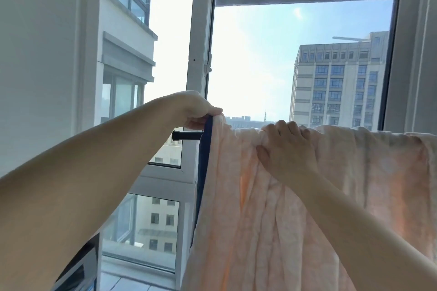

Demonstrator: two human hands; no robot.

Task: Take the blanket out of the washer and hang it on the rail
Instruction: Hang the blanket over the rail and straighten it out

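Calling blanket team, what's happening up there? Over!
Left hand grips blanket's navy edge. Right hand bunches pink blanket over the black rail. Blanket draped, still gathered. Nothing in the way. Over.

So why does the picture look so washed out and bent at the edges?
Head view: bright daylight through the window backlights the scene and hazes the sky, glowing through the blanket; the wide-angle lens bows the frame edges; the near forearms look soft, and distant buildings are hazy.

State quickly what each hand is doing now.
Left hand: pinches the blanket edge.
Right hand: grips the blanket on the rail.
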